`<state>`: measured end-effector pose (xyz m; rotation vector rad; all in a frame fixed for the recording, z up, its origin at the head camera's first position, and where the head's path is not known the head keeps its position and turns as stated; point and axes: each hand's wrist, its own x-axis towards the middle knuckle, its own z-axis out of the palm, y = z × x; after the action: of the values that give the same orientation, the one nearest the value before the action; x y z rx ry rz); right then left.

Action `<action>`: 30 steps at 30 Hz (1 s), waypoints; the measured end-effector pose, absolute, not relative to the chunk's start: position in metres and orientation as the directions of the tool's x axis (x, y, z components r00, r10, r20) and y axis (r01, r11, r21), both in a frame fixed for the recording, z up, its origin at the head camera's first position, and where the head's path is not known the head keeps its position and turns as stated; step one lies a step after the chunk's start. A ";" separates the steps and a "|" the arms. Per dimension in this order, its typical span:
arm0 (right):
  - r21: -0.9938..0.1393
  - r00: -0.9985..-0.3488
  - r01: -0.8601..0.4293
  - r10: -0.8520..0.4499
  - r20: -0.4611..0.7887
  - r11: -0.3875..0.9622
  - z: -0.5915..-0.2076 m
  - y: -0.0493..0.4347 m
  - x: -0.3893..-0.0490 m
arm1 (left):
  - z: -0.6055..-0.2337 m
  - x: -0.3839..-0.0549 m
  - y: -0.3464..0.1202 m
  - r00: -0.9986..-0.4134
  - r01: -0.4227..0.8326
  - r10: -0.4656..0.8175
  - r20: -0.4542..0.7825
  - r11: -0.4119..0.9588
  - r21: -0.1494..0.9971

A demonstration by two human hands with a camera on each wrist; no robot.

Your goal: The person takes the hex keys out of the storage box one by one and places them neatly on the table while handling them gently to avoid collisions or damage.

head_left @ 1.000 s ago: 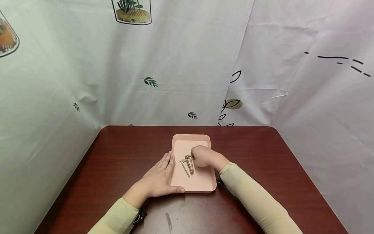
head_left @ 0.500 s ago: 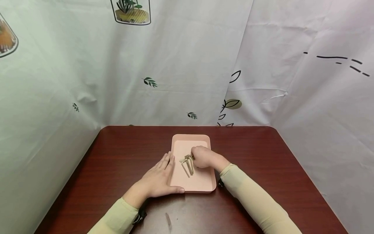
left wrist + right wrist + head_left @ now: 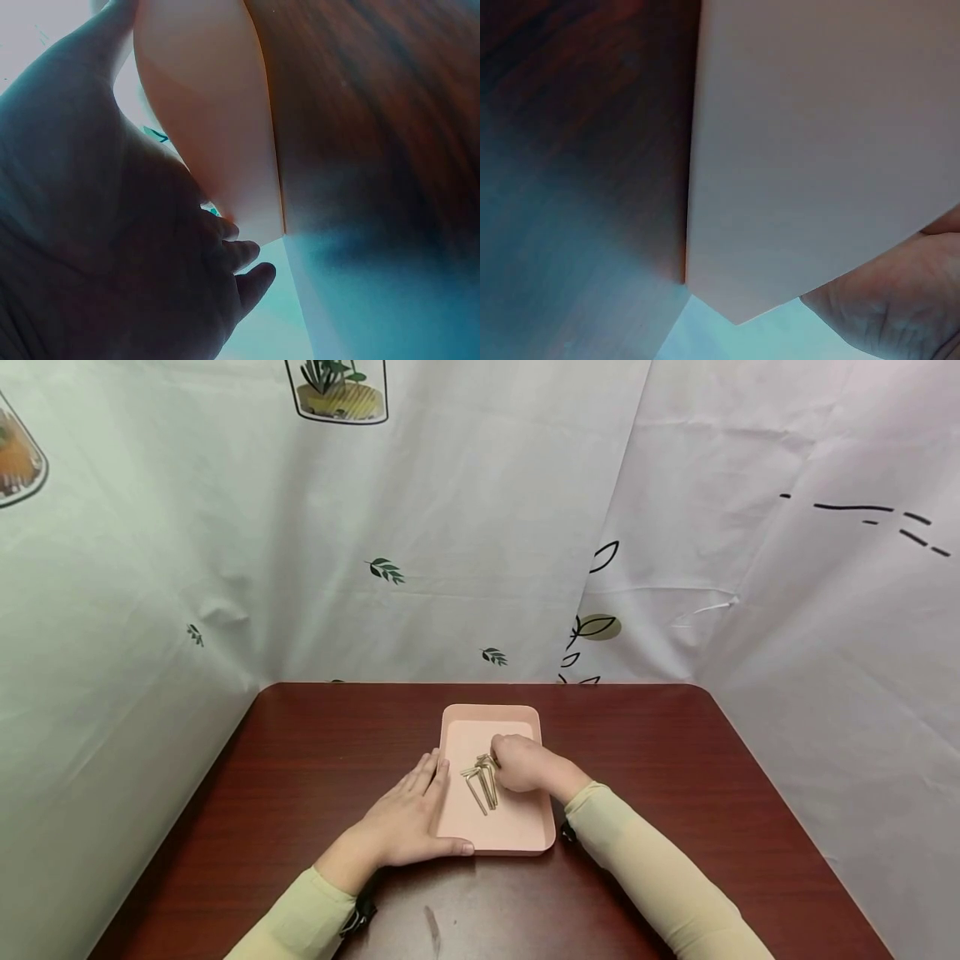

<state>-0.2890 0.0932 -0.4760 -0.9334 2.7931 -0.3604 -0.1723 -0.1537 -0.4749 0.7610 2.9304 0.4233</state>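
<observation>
A pink rectangular tray [image 3: 517, 831] lies on the table, with several brass-coloured L-shaped hex keys [image 3: 482, 787] fanned out near its middle. My left hand [image 3: 405, 818] rests flat against the tray's left side, fingers straight along the rim and thumb at the near edge. In the left wrist view, the left hand [image 3: 150, 247] lies against the tray's outer wall [image 3: 217, 112]. Inside the tray, my right hand [image 3: 525, 764] has its fingers curled down at the rightmost hex key, pinching it; its fingertips are hidden. The tray wall [image 3: 802, 150] covers most of the right wrist view.
The dark red-brown wooden table [image 3: 337, 727] extends on both sides of the tray. White printed cloth [image 3: 450, 527] hangs behind and along both sides. A dark mark [image 3: 432, 927] is on the table near the front.
The upper ends of the hex keys beside my right hand have shifted slightly. A brass tip that showed below the right hand is now hidden. My left hand and the tray stay put.
</observation>
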 end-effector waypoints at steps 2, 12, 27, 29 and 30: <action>-0.279 -0.785 -0.575 -0.615 -0.076 0.769 -0.477 0.094 -0.288 | -0.475 -0.172 -0.154 -0.872 0.465 0.489 -0.011 0.838 0.286; -0.313 -0.780 -0.586 -0.625 -0.035 0.748 -0.466 0.097 -0.279 | -0.475 -0.173 -0.153 -0.870 0.466 0.492 -0.017 0.835 0.291; -0.357 -0.790 -0.571 -0.614 -0.009 0.740 -0.464 0.099 -0.278 | -0.476 -0.173 -0.153 -0.873 0.463 0.487 -0.015 0.839 0.285; -0.374 -0.793 -0.565 -0.609 0.000 0.736 -0.465 0.100 -0.278 | -0.476 -0.173 -0.153 -0.873 0.463 0.487 -0.014 0.838 0.288; -0.373 -0.790 -0.574 -0.613 0.019 0.729 -0.472 0.103 -0.282 | -0.476 -0.173 -0.153 -0.873 0.463 0.487 -0.015 0.838 0.289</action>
<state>-0.2818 0.1026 -0.4717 -0.9715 2.8222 -0.5555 -0.1731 -0.1533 -0.4758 0.7581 2.9277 0.4263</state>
